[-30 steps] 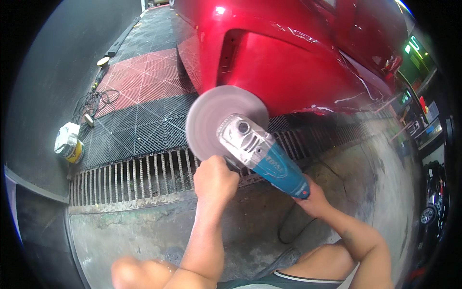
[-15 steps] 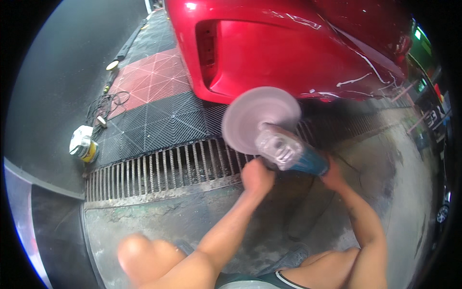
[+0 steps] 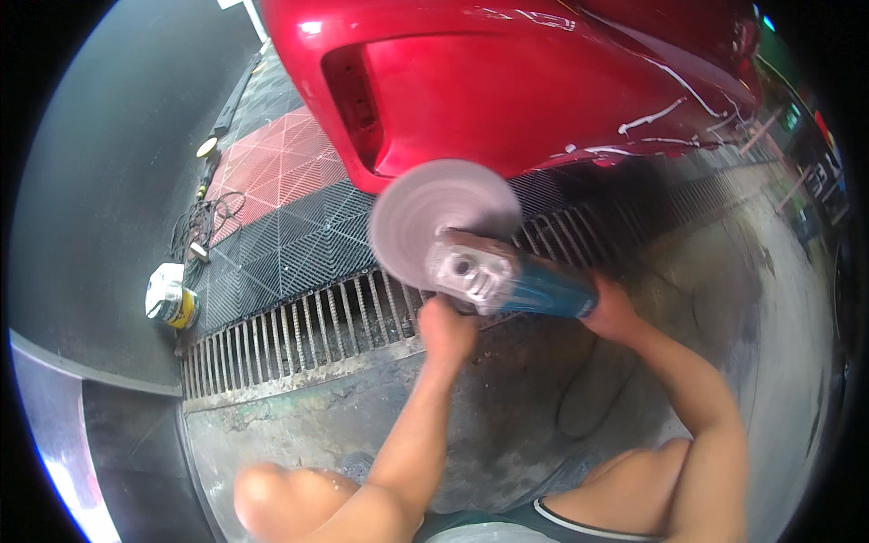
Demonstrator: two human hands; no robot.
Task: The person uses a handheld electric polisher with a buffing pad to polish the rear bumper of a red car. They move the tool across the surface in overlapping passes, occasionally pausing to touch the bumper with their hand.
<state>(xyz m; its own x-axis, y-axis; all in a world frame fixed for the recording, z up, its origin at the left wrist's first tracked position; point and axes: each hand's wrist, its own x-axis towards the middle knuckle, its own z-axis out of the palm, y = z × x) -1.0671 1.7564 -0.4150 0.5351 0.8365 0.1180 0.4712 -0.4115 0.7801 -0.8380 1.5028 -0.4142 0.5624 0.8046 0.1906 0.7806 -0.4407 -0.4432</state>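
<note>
Both my hands hold an electric polisher [image 3: 534, 288] with a silver metal head and a blue body. Its large round pad [image 3: 407, 213] is greyish-pink and looks smeared, as if spinning. My left hand [image 3: 448, 330] is closed on the grip by the head. At the rear of the blue body, my right hand [image 3: 611, 308] is wrapped round it. The pad sits at the lower edge of a glossy red car bumper [image 3: 489, 100]; whether it touches the paint, I cannot tell. White streaks mark the bumper's right part.
A metal drain grate [image 3: 299, 335] crosses the floor below black and red floor tiles [image 3: 281, 149]. By the dark wall at left stand a white-and-yellow container [image 3: 176, 303] and a coiled black cable [image 3: 204, 217]. A cord [image 3: 561, 412] lies on the concrete.
The polisher and both hands have moved left in the picture. The whole view has also shifted and turned a little. Both hands keep their hold.
</note>
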